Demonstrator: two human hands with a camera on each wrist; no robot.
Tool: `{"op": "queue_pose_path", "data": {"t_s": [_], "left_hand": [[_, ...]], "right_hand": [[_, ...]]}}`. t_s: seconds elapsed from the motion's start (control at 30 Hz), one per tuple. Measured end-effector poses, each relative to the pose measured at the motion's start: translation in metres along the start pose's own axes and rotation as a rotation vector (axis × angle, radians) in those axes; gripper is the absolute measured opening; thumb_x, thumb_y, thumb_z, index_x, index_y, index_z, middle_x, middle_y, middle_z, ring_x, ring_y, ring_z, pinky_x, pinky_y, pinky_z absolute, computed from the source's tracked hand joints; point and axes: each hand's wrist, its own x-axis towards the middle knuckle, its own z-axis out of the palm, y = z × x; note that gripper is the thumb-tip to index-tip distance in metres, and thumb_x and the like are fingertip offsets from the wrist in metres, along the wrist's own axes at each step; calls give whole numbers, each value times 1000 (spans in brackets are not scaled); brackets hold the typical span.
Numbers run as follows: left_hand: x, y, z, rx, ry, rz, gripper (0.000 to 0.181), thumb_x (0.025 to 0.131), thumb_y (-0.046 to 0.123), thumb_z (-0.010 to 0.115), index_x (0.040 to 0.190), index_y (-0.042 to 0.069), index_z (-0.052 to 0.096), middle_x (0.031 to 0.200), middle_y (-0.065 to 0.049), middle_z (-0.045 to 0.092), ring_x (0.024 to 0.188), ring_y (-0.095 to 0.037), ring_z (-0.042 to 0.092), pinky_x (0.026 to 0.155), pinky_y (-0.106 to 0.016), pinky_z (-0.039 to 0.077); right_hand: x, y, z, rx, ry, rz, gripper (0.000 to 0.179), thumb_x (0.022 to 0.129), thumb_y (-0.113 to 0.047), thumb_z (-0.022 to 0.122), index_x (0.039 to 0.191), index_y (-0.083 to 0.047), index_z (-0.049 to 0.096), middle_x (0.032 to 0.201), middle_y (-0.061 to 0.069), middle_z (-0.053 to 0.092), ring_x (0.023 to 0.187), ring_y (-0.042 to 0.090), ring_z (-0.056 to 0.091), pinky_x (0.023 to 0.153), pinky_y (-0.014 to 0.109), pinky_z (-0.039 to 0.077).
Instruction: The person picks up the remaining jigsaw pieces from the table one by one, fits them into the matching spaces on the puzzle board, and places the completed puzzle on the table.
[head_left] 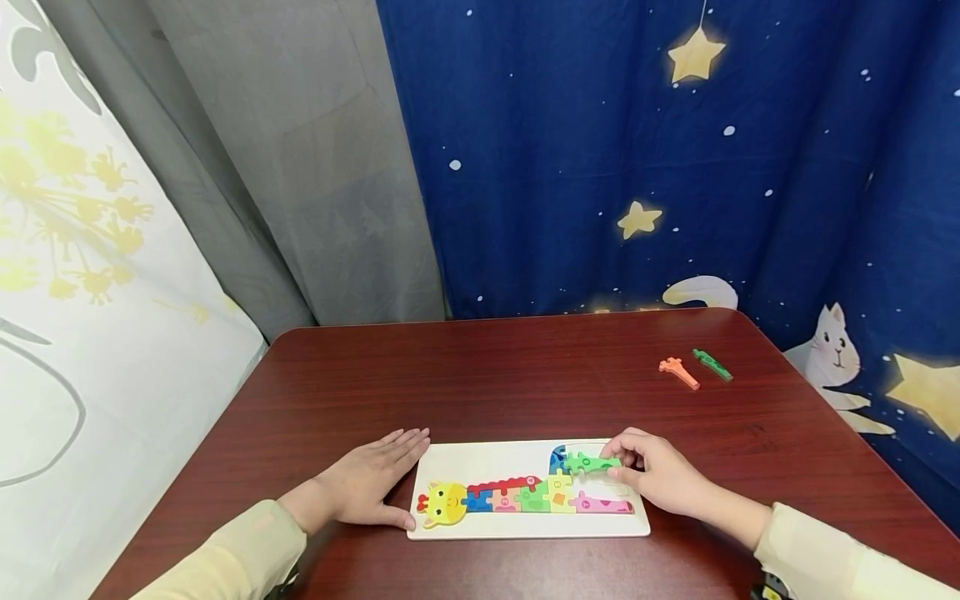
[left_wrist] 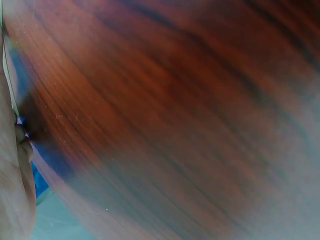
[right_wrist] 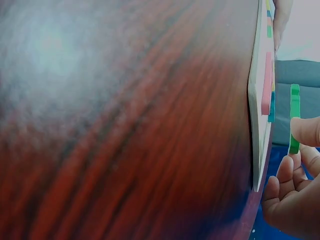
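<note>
A white giraffe puzzle board (head_left: 495, 527) lies flat on the table, with a yellow giraffe head piece (head_left: 446, 504) at its left and several coloured body pieces in it. My left hand (head_left: 375, 479) rests at the board's left edge, fingers straight and thumb near the corner. My right hand (head_left: 660, 473) pinches a light green puzzle piece (right_wrist: 295, 107) between thumb and fingers, above the board's right part. In the right wrist view that piece is raised off the board. A pink leg piece (head_left: 600, 504) sits in the board below it, and a blue piece (head_left: 557, 460) lies beside it.
Toward the table's far right corner lie an orange puzzle piece (head_left: 679, 372) and a dark green puzzle piece (head_left: 712, 365). The dark red wooden table (head_left: 480, 375) ends at a blue star curtain (head_left: 570, 167) and a grey curtain (head_left: 300, 167). The left wrist view shows mostly blurred tabletop.
</note>
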Motion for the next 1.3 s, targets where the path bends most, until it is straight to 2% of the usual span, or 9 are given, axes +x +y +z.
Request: {"op": "queue_pose_path", "data": {"t_s": [0.47, 0.77, 1.3], "left_hand": [[1, -1, -1, 7, -2, 4, 109, 82, 84, 34, 152, 2, 26, 158, -12, 24, 144, -25, 24, 116, -38, 22], [0, -1, 0, 9, 24, 11, 108, 82, 83, 35, 152, 1, 28, 158, -11, 26, 143, -25, 26, 115, -39, 25], [-1, 0, 1, 4, -7, -6, 109, 81, 84, 32, 153, 3, 25, 159, -10, 23, 144, -24, 23, 116, -38, 22]], "right_hand": [[-3, -1, 2, 16, -48, -18, 14, 84, -6, 74, 90, -17, 67, 79, -7, 51, 72, 9, 48, 59, 23, 41], [-4, 2, 4, 23, -54, -28, 14, 83, -9, 75, 90, -18, 67, 79, -7, 51, 71, 7, 47, 58, 23, 41], [-6, 3, 4, -4, -71, -21, 15, 82, -8, 75, 90, -19, 67, 79, -10, 52, 73, 10, 50, 60, 24, 42]]}}
